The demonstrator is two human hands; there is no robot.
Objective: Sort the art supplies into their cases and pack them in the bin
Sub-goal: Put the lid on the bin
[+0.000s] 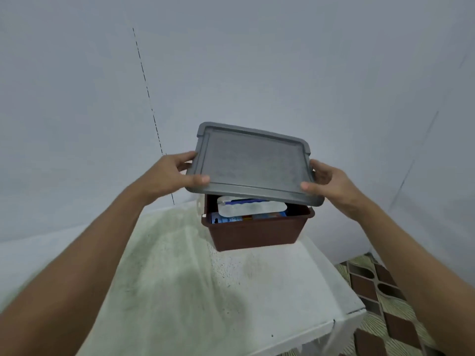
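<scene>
I see both hands holding the grey lid [250, 163] just above the brown bin [257, 233]. The left hand [169, 176] takes the lid's left edge: its grip is closed on the rim, thumb lying on top near the front left corner, fingers curled under the edge. The right hand [329, 179] takes the right edge the same way, thumb on top near the front right corner, the other fingers wrapped round the side. The lid is tilted, its near edge low and close over the bin's front rim, its far edge raised toward the wall [231, 60]. It is not seated on the bin; a gap at the front lets me look in.

Through that gap I make out a clear case [252, 209] with a blue pen [244, 201] lying inside or on it, I cannot tell which. Below it, against the front wall of the bin, sits a blue box [226, 219] with an orange patch toward the right.

The bin stands on the table [192, 291], toward its far right part. The table is covered by a pale, stained cloth. A patterned tile floor [380, 291] shows at lower right.
</scene>
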